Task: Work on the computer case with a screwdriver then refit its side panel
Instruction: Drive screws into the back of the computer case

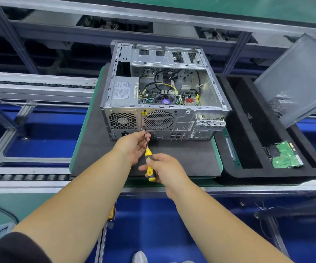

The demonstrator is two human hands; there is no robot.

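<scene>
The open computer case (206, 111) lies on its side on a dark mat, its rear panel with two fan grilles facing me and its inside uncovered. A yellow-and-black screwdriver (149, 164) points up at the rear panel, its tip touching near the lower edge between the grilles. My right hand (164, 170) grips the handle. My left hand (134, 146) pinches the metal shaft close to the tip. The grey side panel (293, 80) leans tilted at the right, off the case.
The mat (182, 158) rests on a green pallet on a roller conveyor (26, 176). To the right a black foam tray (248, 130) holds a hard drive with a green circuit board (284, 155). Aluminium frame rails run behind and on the left.
</scene>
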